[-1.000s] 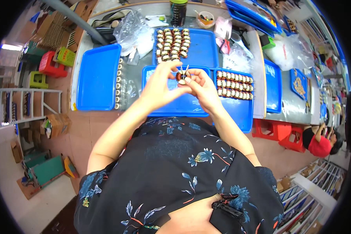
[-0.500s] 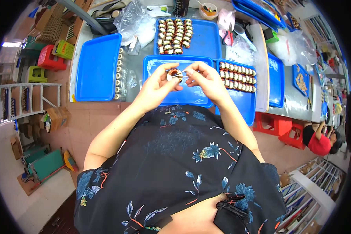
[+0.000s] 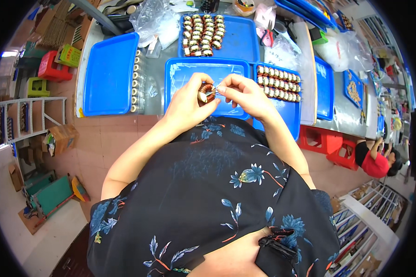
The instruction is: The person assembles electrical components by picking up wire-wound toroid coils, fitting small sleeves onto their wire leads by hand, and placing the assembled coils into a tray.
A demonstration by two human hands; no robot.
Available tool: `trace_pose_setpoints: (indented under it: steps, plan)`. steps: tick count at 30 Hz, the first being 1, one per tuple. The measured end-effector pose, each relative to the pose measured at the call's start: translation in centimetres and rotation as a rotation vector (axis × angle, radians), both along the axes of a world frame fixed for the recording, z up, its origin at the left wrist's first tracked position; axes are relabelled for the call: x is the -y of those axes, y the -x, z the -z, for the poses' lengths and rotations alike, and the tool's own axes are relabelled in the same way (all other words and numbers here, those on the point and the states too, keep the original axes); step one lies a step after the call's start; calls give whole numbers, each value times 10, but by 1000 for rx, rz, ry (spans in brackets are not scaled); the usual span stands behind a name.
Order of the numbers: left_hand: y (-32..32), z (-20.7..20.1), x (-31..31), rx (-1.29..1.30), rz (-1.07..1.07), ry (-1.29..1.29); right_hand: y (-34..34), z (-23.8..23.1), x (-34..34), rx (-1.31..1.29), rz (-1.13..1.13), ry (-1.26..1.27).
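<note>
My left hand (image 3: 186, 102) grips a copper-wound ring coil (image 3: 208, 87) between thumb and fingers, above a blue tray (image 3: 233, 68). Thin leads stick out from the coil's right side. My right hand (image 3: 248, 96) pinches at these wire leads (image 3: 219, 89); whether a small sleeve is also between its fingertips is too small to tell. Short clear tubes (image 3: 173, 70) lie scattered in the tray beneath. Rows of similar coils with pale tops (image 3: 278, 83) fill the upper part of the tray at right, and more coils (image 3: 202, 34) stand in the far tray.
Another blue tray (image 3: 110, 74) lies at left beside a row of white-ended cylinders (image 3: 134, 84). Plastic bags (image 3: 155, 21) and red-handled pliers (image 3: 267, 38) are at the back. Red stools (image 3: 318, 140) stand by the bench at right, where a person in red (image 3: 375, 162) sits.
The coil has been turned in my left hand, so its ring opening now shows more. My right fingers have stayed close to the leads. The whole view has shifted slightly.
</note>
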State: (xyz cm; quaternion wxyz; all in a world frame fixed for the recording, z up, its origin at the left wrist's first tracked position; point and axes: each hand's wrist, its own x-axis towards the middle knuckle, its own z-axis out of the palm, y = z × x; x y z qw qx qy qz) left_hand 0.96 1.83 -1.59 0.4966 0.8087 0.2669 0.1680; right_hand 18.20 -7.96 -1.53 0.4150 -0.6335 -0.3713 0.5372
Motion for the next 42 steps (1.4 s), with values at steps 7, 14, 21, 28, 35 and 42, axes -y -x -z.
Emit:
trace_pose_setpoints:
  steps: [7, 14, 21, 28, 35, 42]
  plan:
    - [0, 4, 1, -1, 0, 11, 7, 18, -2, -109, 95, 2]
    - [-3, 11, 3, -90, -40, -19, 22, 35, -4, 293, 220, -190]
    - [-4, 15, 0, -55, 40, -59, 21, 28, -3, 341, 226, -306]
    - [-7, 20, 3, -30, 6, -20, 30, 10, 4, 839, 95, -879]
    - [-8, 16, 3, 1, -52, -75, 38, 6, 10, 907, 181, -791]
    - [-14, 15, 2, 34, -40, -86, 41, 11, 9, 794, 207, -797]
